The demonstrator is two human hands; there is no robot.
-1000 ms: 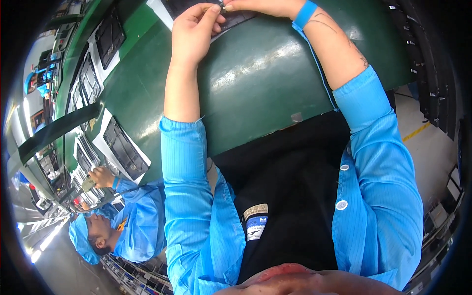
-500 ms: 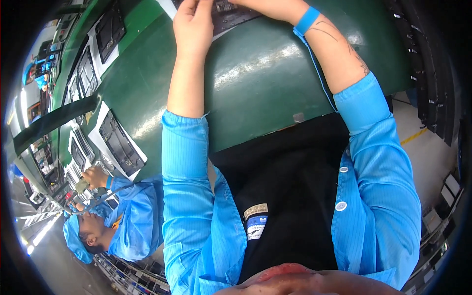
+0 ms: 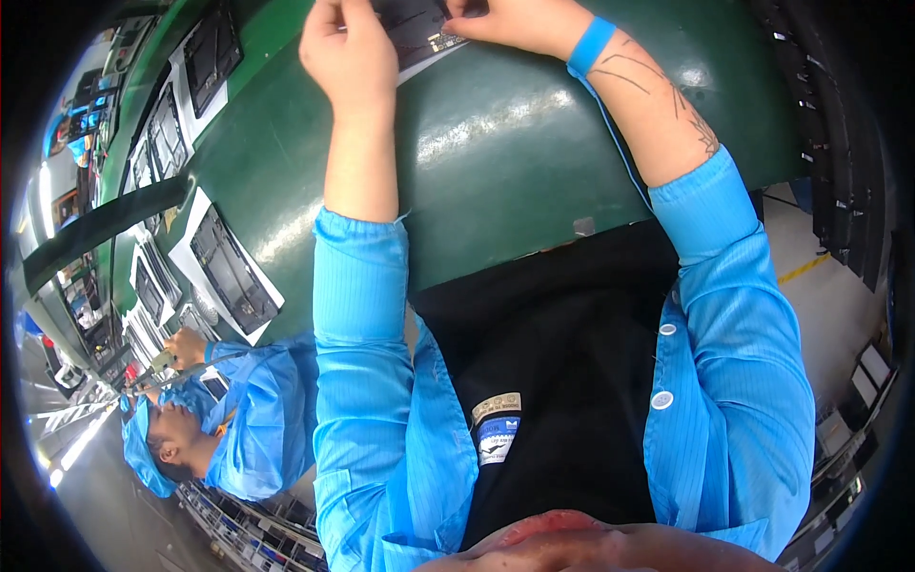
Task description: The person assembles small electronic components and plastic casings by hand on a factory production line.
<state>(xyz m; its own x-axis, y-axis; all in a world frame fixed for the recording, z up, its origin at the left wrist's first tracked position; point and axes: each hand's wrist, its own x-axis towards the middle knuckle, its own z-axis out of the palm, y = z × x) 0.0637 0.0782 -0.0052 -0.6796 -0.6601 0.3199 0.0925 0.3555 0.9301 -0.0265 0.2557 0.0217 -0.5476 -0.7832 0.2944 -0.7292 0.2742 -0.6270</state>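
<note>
- A flat, black, rectangular electronic panel (image 3: 412, 27) lies at the top of the view on the glossy green desk (image 3: 515, 143), between the person's two hands; a strip of white sheet (image 3: 434, 66) shows along its near edge.
- The bare left hand (image 3: 351, 48) is at the panel's left side, its fingers curled inward; whether they grasp anything, I cannot tell.
- The bare right hand (image 3: 515, 17) is over the panel's right part, thumb and fingers bent close to a small gold-dotted strip (image 3: 445, 42); I cannot tell whether they pinch something.
- Both forearms reach away from the body, the left nearly straight up the view, the right slanting inward, with a bright blue wrist strap (image 3: 594, 44) around its wrist.
- The top edge cuts off the panel's far side and the left fingertips.
- The right fingertips are in shadow, and the panel's small parts are hard to make out.
</note>
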